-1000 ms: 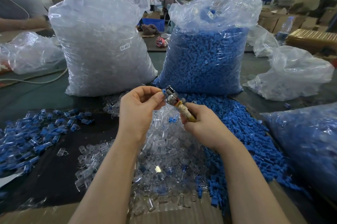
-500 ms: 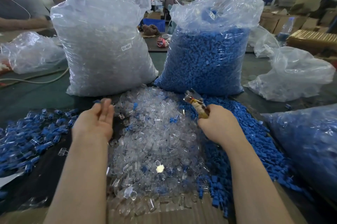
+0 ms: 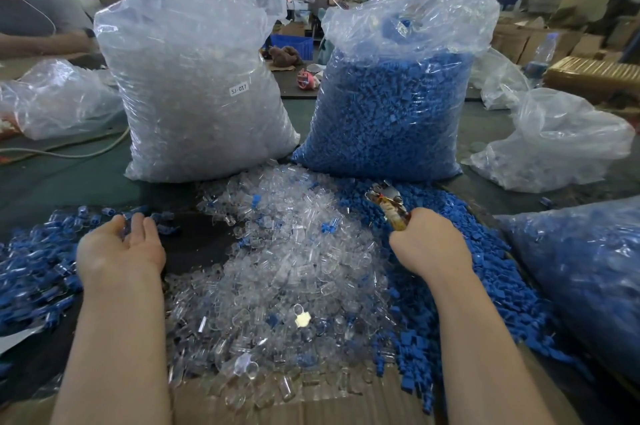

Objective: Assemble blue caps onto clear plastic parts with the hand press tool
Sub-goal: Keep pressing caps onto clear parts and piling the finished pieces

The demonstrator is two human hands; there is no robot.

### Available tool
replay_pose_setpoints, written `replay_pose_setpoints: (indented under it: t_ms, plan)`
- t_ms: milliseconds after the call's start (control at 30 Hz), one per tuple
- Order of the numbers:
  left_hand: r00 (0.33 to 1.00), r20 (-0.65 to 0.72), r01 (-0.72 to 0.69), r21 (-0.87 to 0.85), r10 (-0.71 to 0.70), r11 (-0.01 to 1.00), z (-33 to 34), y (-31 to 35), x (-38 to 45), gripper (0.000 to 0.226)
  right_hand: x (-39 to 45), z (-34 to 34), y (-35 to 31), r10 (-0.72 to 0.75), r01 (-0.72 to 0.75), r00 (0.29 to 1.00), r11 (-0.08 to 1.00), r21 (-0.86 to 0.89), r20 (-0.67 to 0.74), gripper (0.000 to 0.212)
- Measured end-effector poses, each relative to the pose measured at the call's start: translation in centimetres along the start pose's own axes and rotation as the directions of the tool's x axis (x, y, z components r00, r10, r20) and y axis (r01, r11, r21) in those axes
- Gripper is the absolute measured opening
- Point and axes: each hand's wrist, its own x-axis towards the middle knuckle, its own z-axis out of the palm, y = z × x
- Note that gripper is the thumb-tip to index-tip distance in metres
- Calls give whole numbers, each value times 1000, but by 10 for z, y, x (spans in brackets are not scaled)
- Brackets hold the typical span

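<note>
A heap of clear plastic parts (image 3: 291,272) lies in front of me, with loose blue caps (image 3: 460,251) piled along its right side. My right hand (image 3: 429,244) grips the hand press tool (image 3: 388,204) by its yellowish handle, metal head pointing up and away over the blue caps. My left hand (image 3: 119,248) hovers with straight fingers, holding nothing, at the edge of the pile of assembled blue-capped parts (image 3: 34,265) on the left.
A big bag of clear parts (image 3: 194,85) and a big bag of blue caps (image 3: 391,106) stand behind the heaps. Another blue-filled bag (image 3: 585,286) lies at right, smaller clear bags (image 3: 554,144) beyond. Cardboard (image 3: 311,404) lies at the near edge. Another person's arm (image 3: 41,43) is at far left.
My left hand left the tool head, swung left and opened over the assembled pile. My right hand carried the tool right, above the blue caps.
</note>
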Motion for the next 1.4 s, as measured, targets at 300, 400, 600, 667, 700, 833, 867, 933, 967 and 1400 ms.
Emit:
replay_pose_setpoints:
  t_ms: [300,400,600,667,700,833,867,933,967,1400]
  plan:
    - [894,443,-421,880,-60,221,19,-38,-20,17,-5,3,-3,8,-5,999,998,-58,48,11]
    - [845,528,-530,805,-86,-267,12,-53,-17,29,-5,3,-4,14,-11,998,998,-67,53,13]
    - [841,530,-523,746,-109,-413,13,-56,-20,5,-6,5,-5,28,-26,999,997,-67,18,16]
    - [839,535,-523,741,-100,-422,13,-54,-21,9,-5,4,-5,32,-31,999,997,-66,3,15]
    - [839,535,-522,742,-97,-420,13,-54,-21,11,-5,4,-5,32,-32,999,997,-66,-3,15]
    - [794,606,-594,752,-54,-286,17,-50,-28,10,-1,4,-4,25,-26,999,999,-23,-33,16]
    - [773,633,-625,747,-47,-228,20,-50,-33,9,0,4,-4,21,-21,999,1000,1,-41,16]
    - [730,682,-683,723,-50,-103,25,-52,-42,8,2,4,-4,-1,4,998,999,48,-65,15]
    - [709,702,-705,708,-67,-43,27,-54,-47,11,2,4,-4,-21,28,996,997,79,-82,14]
    - [690,640,-427,737,-338,523,38,-87,-84,8,1,4,-14,-104,158,985,870,467,-139,8]
